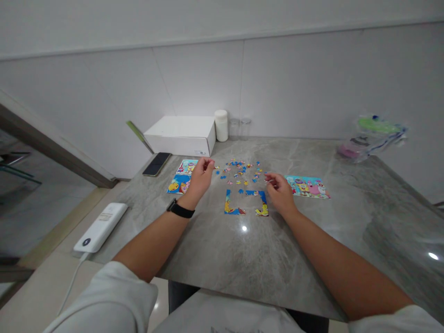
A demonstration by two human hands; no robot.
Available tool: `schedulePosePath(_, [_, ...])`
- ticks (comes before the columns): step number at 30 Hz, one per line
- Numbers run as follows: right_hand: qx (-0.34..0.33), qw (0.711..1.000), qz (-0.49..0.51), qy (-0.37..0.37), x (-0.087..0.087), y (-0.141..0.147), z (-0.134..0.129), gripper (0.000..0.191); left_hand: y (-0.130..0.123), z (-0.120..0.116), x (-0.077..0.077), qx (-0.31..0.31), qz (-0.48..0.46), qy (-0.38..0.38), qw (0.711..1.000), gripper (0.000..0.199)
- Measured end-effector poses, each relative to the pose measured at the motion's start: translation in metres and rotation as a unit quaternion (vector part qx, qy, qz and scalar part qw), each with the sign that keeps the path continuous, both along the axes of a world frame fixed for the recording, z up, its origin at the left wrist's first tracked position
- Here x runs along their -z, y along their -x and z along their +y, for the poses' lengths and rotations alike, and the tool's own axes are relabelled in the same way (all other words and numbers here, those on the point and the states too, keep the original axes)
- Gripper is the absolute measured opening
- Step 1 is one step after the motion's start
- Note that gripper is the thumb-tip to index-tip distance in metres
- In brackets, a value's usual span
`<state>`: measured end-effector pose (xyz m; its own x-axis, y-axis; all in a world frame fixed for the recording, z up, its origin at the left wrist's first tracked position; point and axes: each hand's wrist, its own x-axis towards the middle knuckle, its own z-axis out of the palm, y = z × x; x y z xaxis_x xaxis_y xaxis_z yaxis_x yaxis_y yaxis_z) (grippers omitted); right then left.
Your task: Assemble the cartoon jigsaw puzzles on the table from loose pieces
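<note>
Both arms stretch across the grey marble table (pixel 312 240). The left hand (pixel 199 178), a black band at its wrist, hovers with fingers curled beside the scattered puzzle pieces (pixel 239 171); it may be pinching one, though that is too small to tell. The right hand (pixel 279 190) pinches a small piece at its fingertips, just right of the half-built puzzle frame (pixel 245 203), which lies between the hands. A finished picture card (pixel 308 186) lies just beyond the right hand, another card (pixel 182 178) by the left.
</note>
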<state>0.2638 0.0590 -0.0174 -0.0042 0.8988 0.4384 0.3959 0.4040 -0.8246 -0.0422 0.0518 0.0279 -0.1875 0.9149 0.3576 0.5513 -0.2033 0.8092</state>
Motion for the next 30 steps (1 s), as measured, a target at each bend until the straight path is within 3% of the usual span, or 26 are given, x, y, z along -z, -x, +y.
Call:
schedulePosePath(2, [0.005,1.0,0.009,0.005,0.002,-0.001,0.002,0.035,0.004,0.013,-0.007,-0.006,0.001,-0.011,1.0,0.014])
schedulePosePath(5, [0.007,1.0,0.015,0.008,0.004,-0.002,0.003,0.035,0.008,0.037,-0.01,0.015,0.048,0.031,0.998,0.014])
schedulePosePath(13, [-0.005,0.999,0.031,0.017,0.008,-0.002,0.004,0.037,0.011,0.097,0.011,0.073,0.263,0.08,0.959,0.02])
schedulePosePath(23, [-0.017,1.0,0.018,0.014,0.006,0.0,0.003,0.035,-0.019,0.137,0.023,0.108,0.308,0.124,0.937,0.018])
schedulePosePath(30, [-0.021,1.0,0.002,0.007,0.003,0.0,0.002,0.03,-0.024,0.157,0.027,0.112,0.281,0.183,0.935,0.018])
